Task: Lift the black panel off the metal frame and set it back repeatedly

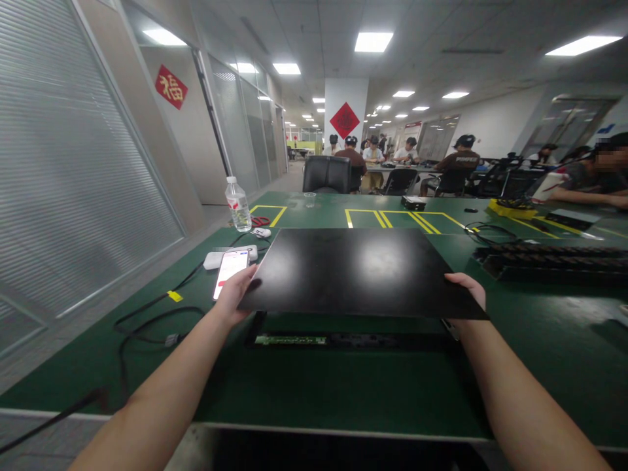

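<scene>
A flat black panel [343, 275], glossy enough to reflect the ceiling lights, is held above the table between both hands. My left hand [236, 296] grips its left edge, thumb on top. The right edge is in my right hand [468, 294], its fingers mostly hidden beneath the panel. Under the panel lies a thin black frame [392, 341], partly covered, with a green circuit strip [290, 340] along its near side. Close to my left hand, a lit phone [230, 273] leans on a white device [212, 260].
A water bottle [238, 206], red-handled scissors [260, 221] and black cables [147, 320] are on the left of the green table [343, 386]. Dark slotted racks [549, 260] and a yellow holder [510, 209] stand right. Several people sit farther back.
</scene>
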Demonstrator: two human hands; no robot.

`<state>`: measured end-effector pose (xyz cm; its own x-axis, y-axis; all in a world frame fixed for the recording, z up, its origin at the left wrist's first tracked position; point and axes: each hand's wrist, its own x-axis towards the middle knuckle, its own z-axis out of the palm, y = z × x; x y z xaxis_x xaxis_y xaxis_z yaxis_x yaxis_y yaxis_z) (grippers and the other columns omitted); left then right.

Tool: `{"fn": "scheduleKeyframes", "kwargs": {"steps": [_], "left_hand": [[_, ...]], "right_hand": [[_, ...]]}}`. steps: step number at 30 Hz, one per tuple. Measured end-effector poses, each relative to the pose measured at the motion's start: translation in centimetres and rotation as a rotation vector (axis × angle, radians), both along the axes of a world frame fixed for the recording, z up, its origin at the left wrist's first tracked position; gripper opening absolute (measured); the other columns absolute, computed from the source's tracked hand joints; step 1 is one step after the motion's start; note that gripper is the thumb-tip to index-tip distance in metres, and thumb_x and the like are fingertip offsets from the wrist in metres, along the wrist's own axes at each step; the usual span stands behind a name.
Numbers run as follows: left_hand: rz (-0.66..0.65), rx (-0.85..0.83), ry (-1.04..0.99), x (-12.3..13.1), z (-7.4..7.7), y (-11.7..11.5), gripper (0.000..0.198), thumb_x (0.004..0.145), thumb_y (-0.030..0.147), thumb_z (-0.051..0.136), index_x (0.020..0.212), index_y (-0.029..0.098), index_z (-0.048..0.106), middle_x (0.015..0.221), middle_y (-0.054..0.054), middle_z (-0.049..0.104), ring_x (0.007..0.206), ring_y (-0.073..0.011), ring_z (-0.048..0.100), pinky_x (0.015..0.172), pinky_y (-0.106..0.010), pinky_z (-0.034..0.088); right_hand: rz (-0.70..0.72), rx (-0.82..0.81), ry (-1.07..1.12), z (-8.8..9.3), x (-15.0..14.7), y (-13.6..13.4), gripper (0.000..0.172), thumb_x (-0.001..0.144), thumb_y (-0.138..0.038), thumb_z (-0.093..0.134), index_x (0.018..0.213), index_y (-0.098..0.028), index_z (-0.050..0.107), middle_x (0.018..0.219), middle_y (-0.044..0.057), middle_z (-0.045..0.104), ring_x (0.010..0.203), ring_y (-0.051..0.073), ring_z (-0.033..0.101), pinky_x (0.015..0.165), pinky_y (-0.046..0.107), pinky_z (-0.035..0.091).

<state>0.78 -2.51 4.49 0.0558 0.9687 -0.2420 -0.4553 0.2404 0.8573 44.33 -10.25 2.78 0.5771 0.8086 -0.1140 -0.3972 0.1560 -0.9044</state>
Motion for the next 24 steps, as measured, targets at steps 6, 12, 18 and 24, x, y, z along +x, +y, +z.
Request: {"fn": "scheduleKeyframes", "kwargs": {"steps": [6,12,18,24], "left_hand": [[0.22,0.06,-0.17,-0.3,0.6,-0.2,0.021,0.069,0.011,0.063,0.088,0.012,0.071,0.068,-0.002,0.073,0.05,-0.0153,0.065,0.05,-0.024,0.053],[0.267,0.125,-0.158,-0.6,0.8,0.0,0.028,0.065,0.015,0.061,0.091,0.015,0.071,0.07,-0.002,0.074,0.055,-0.0208,0.068,0.057,-0.032,0.06],[0.255,0.149,-0.151,0.1,1.3,-0.6,0.033,0.06,0.015,0.061,0.092,0.015,0.071,0.072,-0.005,0.075,0.071,-0.0286,0.074,0.073,-0.043,0.064],[0.263,0.127,-0.162,0.9,1.7,-1.2,0.028,0.06,0.012,0.06,0.086,0.014,0.071,0.077,-0.007,0.077,0.077,-0.0289,0.076,0.07,-0.038,0.065]], "right_hand": [[0.273,-0.15,0.117,0.9,-1.4,-0.2,0.024,0.058,-0.019,0.064,0.082,-0.02,0.066,0.07,0.006,0.069,0.068,0.028,0.071,0.059,0.04,0.059],[0.418,-0.22,-0.009,0.6,-2.5,0.0,0.033,0.056,-0.013,0.066,0.089,-0.02,0.07,0.074,0.003,0.072,0.066,0.025,0.07,0.057,0.036,0.057],[0.363,-0.265,-0.1,-1.0,-1.2,1.0,0.018,0.063,-0.012,0.069,0.081,-0.016,0.068,0.068,0.005,0.07,0.058,0.019,0.066,0.052,0.026,0.054],[0.218,-0.294,-0.14,-1.6,0.4,1.8,0.016,0.067,-0.016,0.074,0.081,-0.011,0.068,0.062,0.006,0.065,0.042,0.009,0.051,0.032,0.015,0.031]]}}
